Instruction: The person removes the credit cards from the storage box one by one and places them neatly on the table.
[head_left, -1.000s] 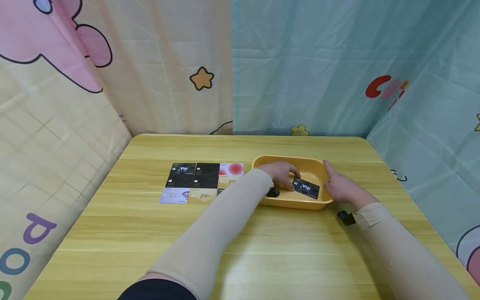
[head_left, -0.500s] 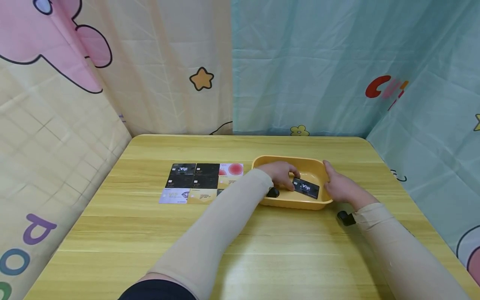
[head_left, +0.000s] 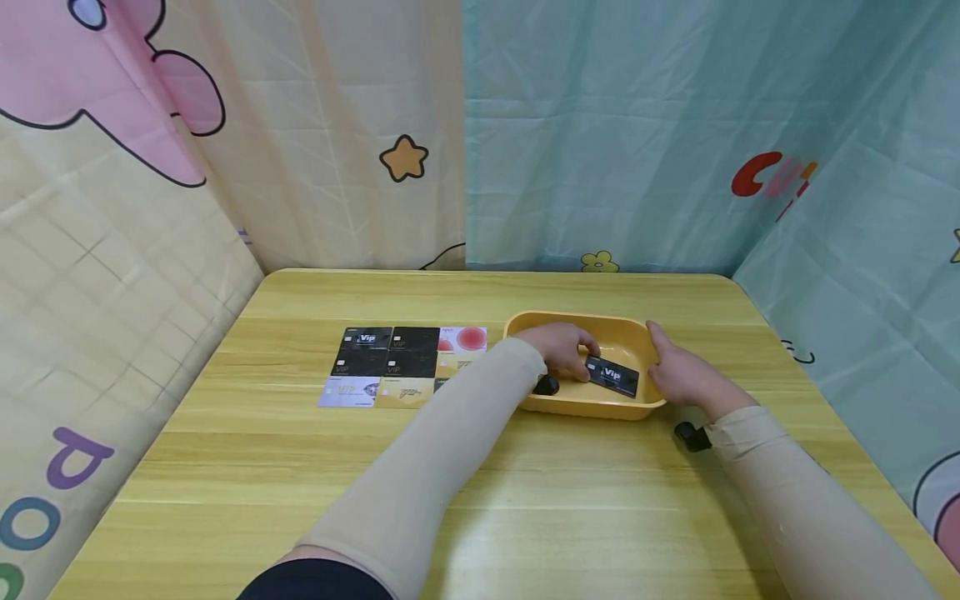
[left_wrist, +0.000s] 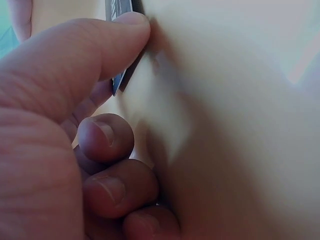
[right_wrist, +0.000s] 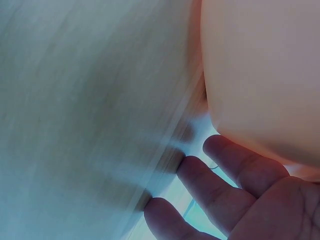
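Observation:
A yellow plastic tray [head_left: 577, 409] stands on the table, right of its middle. My left hand [head_left: 558, 346] reaches into it and pinches one end of a black VIP card [head_left: 613, 377]. In the left wrist view, the thumb [left_wrist: 127, 30] presses on the face of the card [left_wrist: 118, 10], and the other fingers curl below it. The right hand [head_left: 686, 375] holds the tray's right end, partly covering the rim. Seen from the right wrist, its fingers [right_wrist: 215, 190] lie along the tray's outer wall [right_wrist: 260, 75], with fingertips at the tabletop.
Left of the tray, several cards lie edge to edge in a grid, among them a black card [head_left: 365, 339], a white card [head_left: 348, 392] and a gold card [head_left: 405, 392]. My left forearm covers part of the grid. Printed curtains [head_left: 600, 125] hang behind the wooden table [head_left: 570, 508].

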